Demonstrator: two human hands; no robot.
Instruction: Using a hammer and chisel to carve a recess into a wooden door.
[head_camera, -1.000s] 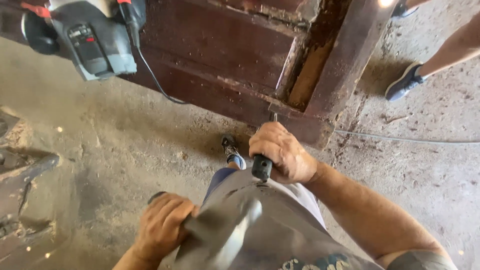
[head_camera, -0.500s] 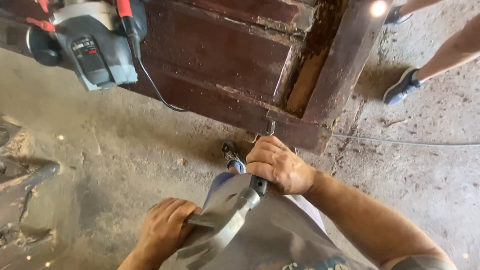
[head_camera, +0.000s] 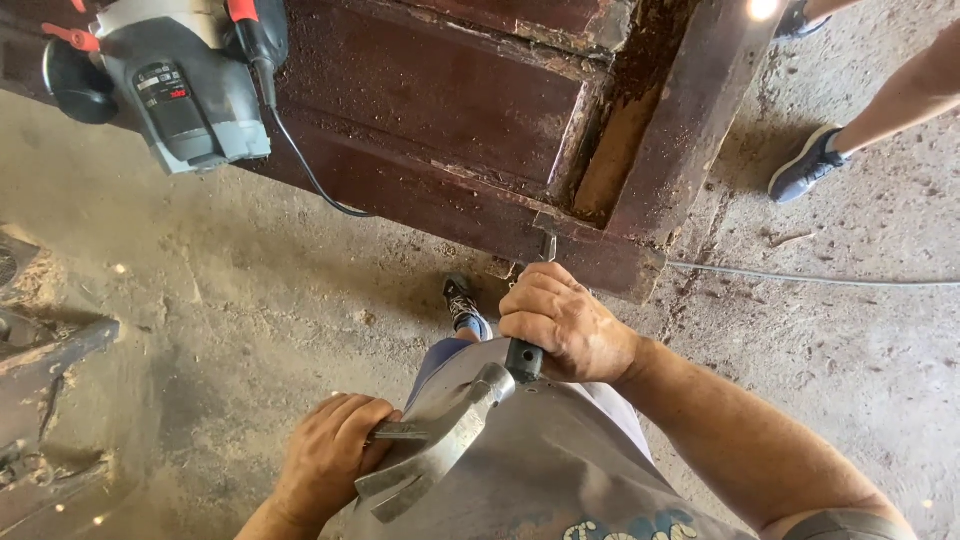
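One label only: a small dark rectangular sticker (head_camera: 165, 88) on the grey housing of the power tool (head_camera: 180, 95) at upper left, lying on the brown door (head_camera: 450, 110). Black ground with pale markings and a short red patch at its right end, slightly tilted along the housing. No packages, signs or screens anywhere else. Pale printed shapes at the bottom edge, on the grey shirt (head_camera: 560, 470), cut off by the frame.

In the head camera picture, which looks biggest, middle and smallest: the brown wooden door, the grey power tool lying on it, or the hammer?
1. Brown wooden door: biggest, it runs past the picture's edges.
2. Grey power tool and hammer, held in the left hand: they look much alike, and the hammer is nearer the camera, so I won't rank them.
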